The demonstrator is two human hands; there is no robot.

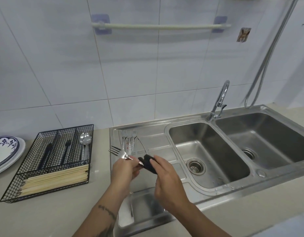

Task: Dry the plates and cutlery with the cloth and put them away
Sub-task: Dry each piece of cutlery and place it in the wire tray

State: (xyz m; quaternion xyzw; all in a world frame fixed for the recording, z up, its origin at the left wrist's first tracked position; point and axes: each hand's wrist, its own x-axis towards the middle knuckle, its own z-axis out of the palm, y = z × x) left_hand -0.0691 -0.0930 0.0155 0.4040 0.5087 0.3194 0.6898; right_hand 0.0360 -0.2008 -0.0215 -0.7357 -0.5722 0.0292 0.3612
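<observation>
Two hands at work above the steel draining board. Left hand pinching a fork by its neck, fingers curled round the metal. Fork's long axis running from upper left to lower right, tines aimed up-left toward the wire basket, handle end buried in a dark cloth. Right hand wrapped round that cloth, fingers curled over the top, cloth bunched against the fork handle. Handle itself mostly hidden under cloth and fingers; only a short glint between the two hands.

Three more forks flat on the draining board just behind the hands, side by side, tines pointing away toward the tiled wall, lower handles blocked by the held fork and cloth.

Black wire basket on the pale surface to the left of the sink. Spoons in its right-hand slot, bowls toward the wall. Dark-handled pieces in the two slots further left, possibly knives, too dim behind the mesh to be sure. Pale chopsticks crosswise in the near compartment.

Stacked plates at the far left, blue-patterned one on top, cut off by the frame edge. Tap behind the twin basins on the right.
</observation>
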